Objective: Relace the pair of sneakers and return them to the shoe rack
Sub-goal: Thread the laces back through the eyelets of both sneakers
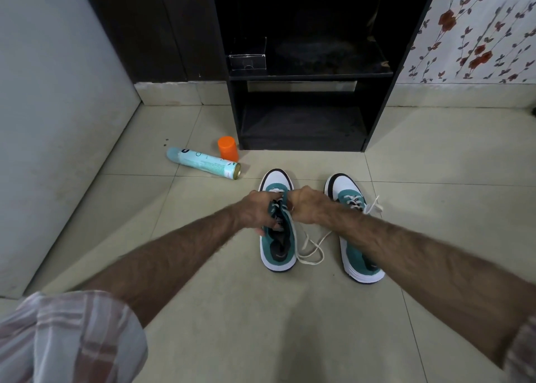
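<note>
Two teal-and-white sneakers stand side by side on the tiled floor, toes pointing away from me. Over the left sneaker (pixel 278 255), my left hand (pixel 256 210) grips the tongue and upper side. My right hand (pixel 306 207) pinches its white lace (pixel 311 249) at the eyelets; the loose lace end trails on the floor between the shoes. The right sneaker (pixel 352 237) lies partly under my right forearm, with its own lace spilling off to the right. The dark shoe rack (pixel 307 77) stands just beyond the shoes.
A pale blue spray can (pixel 203 162) lies on its side at the left of the rack, and its orange cap (pixel 228 148) stands beside it. A small clear box (pixel 248 58) sits on the rack's shelf. A grey panel leans at the left.
</note>
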